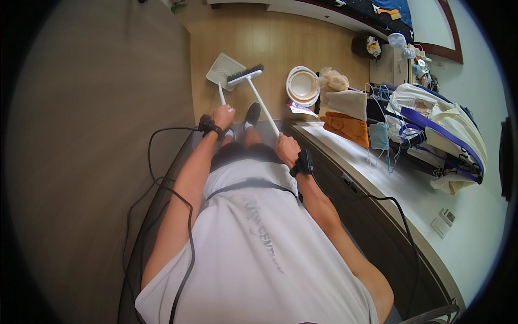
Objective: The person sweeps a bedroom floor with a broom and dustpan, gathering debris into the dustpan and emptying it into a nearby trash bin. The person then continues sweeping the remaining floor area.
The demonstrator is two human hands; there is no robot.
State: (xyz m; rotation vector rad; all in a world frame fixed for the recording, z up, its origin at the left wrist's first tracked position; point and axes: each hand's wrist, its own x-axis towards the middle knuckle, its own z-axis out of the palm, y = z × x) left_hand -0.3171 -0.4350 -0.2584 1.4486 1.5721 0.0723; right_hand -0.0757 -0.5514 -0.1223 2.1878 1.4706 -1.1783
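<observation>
My left hand [222, 115] is closed around the handle of a white dustpan [224, 66], whose pan lies on the wooden floor ahead of my feet. My right hand [288, 148] grips the white stick of a broom [262, 102]. The broom's dark bristles rest at the right side of the pan, touching or just over its edge. Some pale specks seem to lie in the pan, too small to make out. Both wrists carry black strapped devices with cables.
White basins [303, 86] stand on the floor to the right, with a small packet [301, 108] beside them. Bags and cloths hang along the right wall, among them an orange cloth [345, 128]. A brown panel [97, 162] fills the left. Black cables [190, 216] loop past my left arm.
</observation>
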